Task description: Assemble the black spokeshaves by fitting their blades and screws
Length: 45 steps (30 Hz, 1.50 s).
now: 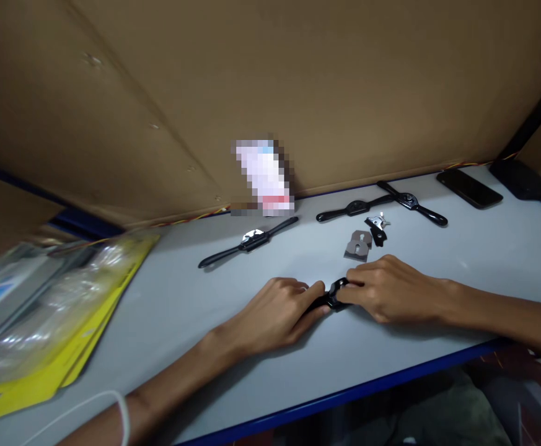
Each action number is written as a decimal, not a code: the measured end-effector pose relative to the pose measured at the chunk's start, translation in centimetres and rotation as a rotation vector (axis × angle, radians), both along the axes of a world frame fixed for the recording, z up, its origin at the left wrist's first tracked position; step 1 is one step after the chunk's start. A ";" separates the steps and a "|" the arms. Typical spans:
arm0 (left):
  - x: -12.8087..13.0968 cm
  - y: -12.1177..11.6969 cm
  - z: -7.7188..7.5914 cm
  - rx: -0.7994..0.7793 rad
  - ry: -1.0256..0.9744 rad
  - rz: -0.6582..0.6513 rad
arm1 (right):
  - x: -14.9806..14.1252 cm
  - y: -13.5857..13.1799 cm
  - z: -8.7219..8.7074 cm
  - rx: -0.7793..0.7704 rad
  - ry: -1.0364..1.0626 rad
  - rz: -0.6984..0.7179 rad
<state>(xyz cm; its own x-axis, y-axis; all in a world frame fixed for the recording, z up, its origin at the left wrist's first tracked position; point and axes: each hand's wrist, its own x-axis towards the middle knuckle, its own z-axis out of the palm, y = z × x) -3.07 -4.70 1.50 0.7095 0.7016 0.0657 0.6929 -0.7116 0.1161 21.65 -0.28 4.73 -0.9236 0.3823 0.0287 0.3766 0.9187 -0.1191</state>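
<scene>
A black two-handled metal tool (pixel 336 293) lies on the pale grey table (pixel 177 297) between my hands. My left hand (pixel 277 313) is curled around its left handle. My right hand (pixel 391 288) is closed over its right handle and pinches the middle part. Only the tool's centre shows. Just beyond my right hand lie two flat grey blades (pixel 358 244) and a small black and silver clamp piece (pixel 377 226).
Three similar black tools lie further back (pixel 249 241) (pixel 354 207) (pixel 412 202). A dark phone (pixel 469 188) and a black device (pixel 521 178) sit far right. Yellow-backed plastic packaging (pixel 61 310) covers the left side. Cardboard (pixel 270 80) walls the back. A white cable (pixel 112 399) crosses my left wrist.
</scene>
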 end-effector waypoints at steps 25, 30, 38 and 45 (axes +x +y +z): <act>0.1 0.0 -0.1 -0.013 0.036 0.008 | -0.4 0.9 -1.1 -0.250 0.073 -0.125; 0.1 0.0 0.0 -0.017 0.049 0.004 | -0.2 1.5 -1.2 -0.315 0.100 -0.071; 0.2 0.0 0.1 0.012 0.072 -0.004 | -0.3 1.5 -2.1 -0.169 0.155 -0.097; 0.1 0.1 0.0 0.021 0.084 -0.004 | -0.4 1.3 -3.0 -0.129 0.165 -0.102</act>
